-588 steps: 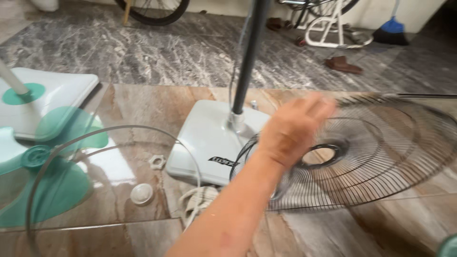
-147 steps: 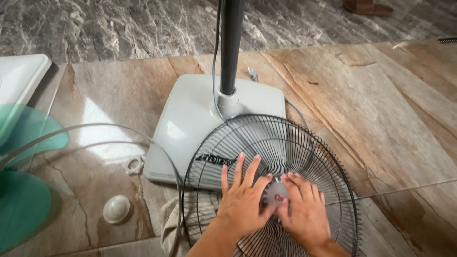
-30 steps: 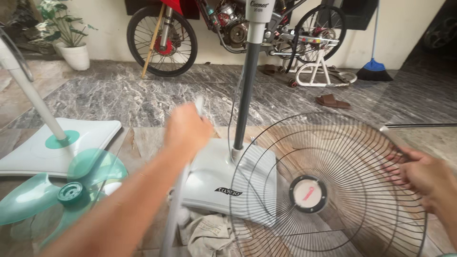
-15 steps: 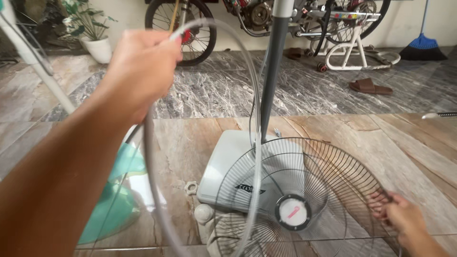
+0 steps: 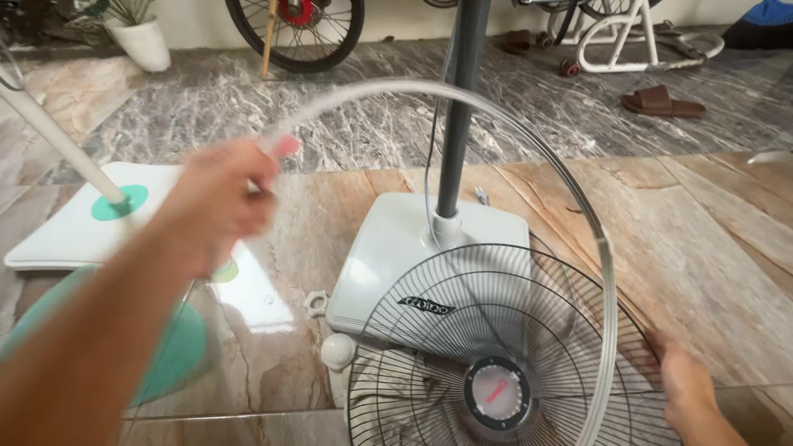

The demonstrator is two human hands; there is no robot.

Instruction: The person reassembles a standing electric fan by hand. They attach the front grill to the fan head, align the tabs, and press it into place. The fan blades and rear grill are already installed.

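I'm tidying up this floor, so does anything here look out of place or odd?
Yes. Fan parts lie loose on the floor: a wire grille rests against the grey fan base over a rag, and a nut and cap sit beside it. The left hand holds a thin ring aloft.

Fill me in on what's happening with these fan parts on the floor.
A person holds a thin grey plastic ring up in the left hand, arched over a black wire fan grille whose right edge the right hand grips. The grille leans at the grey base of a stand fan. A cloth, a round cap and a nut lie beside it.
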